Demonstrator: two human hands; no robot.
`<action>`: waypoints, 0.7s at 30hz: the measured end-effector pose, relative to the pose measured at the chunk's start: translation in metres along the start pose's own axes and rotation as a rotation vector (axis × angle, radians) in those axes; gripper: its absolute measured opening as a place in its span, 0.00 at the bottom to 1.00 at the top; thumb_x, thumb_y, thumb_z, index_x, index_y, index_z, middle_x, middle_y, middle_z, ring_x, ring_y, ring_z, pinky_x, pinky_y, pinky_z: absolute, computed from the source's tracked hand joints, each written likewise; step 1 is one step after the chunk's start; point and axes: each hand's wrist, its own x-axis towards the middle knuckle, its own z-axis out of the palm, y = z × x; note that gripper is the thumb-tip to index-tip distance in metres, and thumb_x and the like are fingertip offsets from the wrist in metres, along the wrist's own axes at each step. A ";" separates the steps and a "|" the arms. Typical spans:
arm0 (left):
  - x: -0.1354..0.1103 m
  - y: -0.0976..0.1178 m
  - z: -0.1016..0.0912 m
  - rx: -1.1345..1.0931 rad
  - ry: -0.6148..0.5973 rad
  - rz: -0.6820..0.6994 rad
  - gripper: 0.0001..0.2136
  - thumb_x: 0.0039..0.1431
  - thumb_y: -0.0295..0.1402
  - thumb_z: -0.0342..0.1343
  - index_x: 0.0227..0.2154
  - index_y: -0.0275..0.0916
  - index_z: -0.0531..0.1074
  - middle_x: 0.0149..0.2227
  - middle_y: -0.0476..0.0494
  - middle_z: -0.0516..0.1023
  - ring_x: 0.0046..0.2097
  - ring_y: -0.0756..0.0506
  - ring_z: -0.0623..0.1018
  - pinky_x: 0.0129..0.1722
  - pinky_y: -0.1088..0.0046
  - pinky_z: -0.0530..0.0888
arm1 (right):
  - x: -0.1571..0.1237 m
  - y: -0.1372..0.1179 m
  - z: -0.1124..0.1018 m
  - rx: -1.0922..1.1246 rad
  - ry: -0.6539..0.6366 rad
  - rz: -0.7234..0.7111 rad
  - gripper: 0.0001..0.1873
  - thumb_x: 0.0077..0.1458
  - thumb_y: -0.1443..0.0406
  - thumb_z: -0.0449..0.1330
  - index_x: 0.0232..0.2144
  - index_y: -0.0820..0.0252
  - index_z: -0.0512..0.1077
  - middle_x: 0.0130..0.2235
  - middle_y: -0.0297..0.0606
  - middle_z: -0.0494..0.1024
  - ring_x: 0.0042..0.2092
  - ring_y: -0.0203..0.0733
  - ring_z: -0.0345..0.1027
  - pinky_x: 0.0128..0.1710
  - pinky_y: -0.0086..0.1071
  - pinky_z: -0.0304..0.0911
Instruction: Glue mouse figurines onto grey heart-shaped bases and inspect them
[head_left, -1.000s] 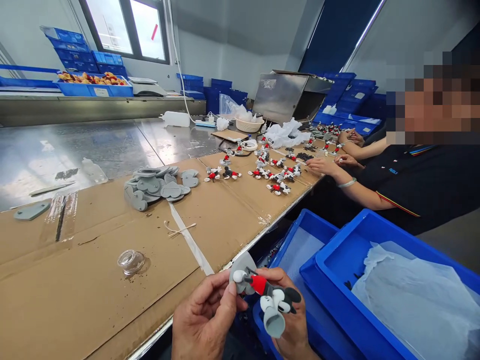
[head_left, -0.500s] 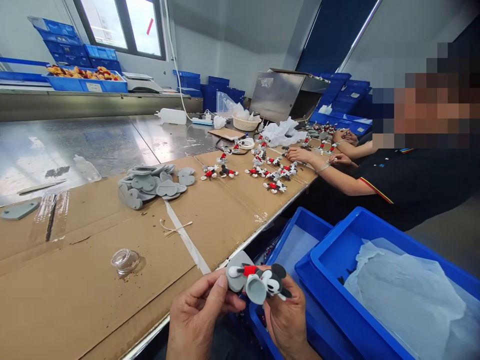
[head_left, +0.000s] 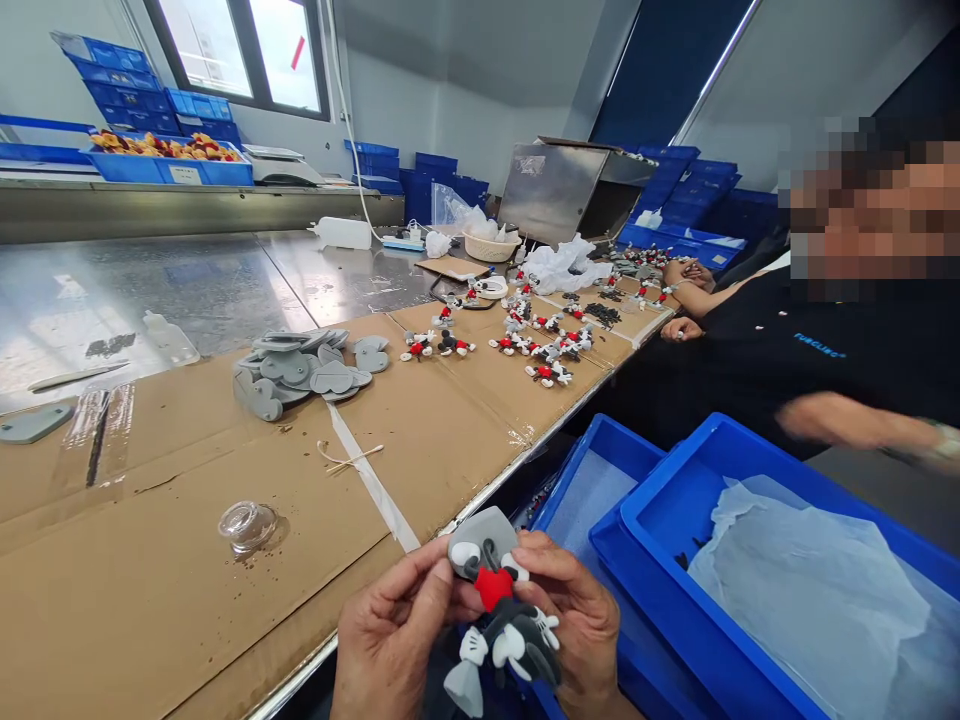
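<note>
The black, white and red soft mouse figure (head_left: 501,612) hangs head down between both hands, beyond the near edge of the cardboard-covered table (head_left: 187,560), its grey flat base (head_left: 484,525) uppermost. The left hand (head_left: 390,640) has thumb and fingers closed on the base; the right hand (head_left: 585,630) cups the body. It looks like close handling of one piece. Further handling calls for a firm pinch. Blue plastic bins (head_left: 675,470) stand just beside.

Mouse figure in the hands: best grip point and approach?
Probably the flat grey base at the top of the mouse figure, pinched from left and right: it is broad, while the limbs below are thin. The left hand and right hand hold it near there.
</note>
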 end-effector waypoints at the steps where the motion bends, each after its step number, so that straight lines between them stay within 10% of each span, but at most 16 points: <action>1: 0.000 -0.001 -0.001 0.007 -0.001 -0.008 0.21 0.37 0.45 0.74 0.34 0.39 0.83 0.28 0.40 0.81 0.27 0.49 0.78 0.31 0.82 0.76 | 0.000 -0.001 0.000 -0.005 -0.003 0.001 0.05 0.47 0.57 0.72 0.30 0.44 0.82 0.28 0.37 0.80 0.33 0.43 0.73 0.36 0.34 0.71; 15: 0.003 -0.001 -0.002 0.001 0.032 -0.076 0.24 0.36 0.48 0.74 0.36 0.41 0.82 0.30 0.41 0.81 0.28 0.49 0.79 0.30 0.82 0.76 | 0.002 0.001 -0.003 0.004 -0.106 -0.070 0.08 0.51 0.64 0.70 0.36 0.45 0.82 0.33 0.36 0.80 0.35 0.41 0.73 0.35 0.32 0.69; 21: 0.010 -0.004 -0.005 0.060 -0.075 -0.039 0.23 0.41 0.49 0.71 0.32 0.33 0.81 0.27 0.38 0.79 0.27 0.47 0.78 0.29 0.79 0.77 | 0.001 0.005 0.000 0.145 -0.018 0.271 0.09 0.51 0.59 0.70 0.30 0.58 0.79 0.28 0.37 0.77 0.26 0.36 0.68 0.26 0.27 0.67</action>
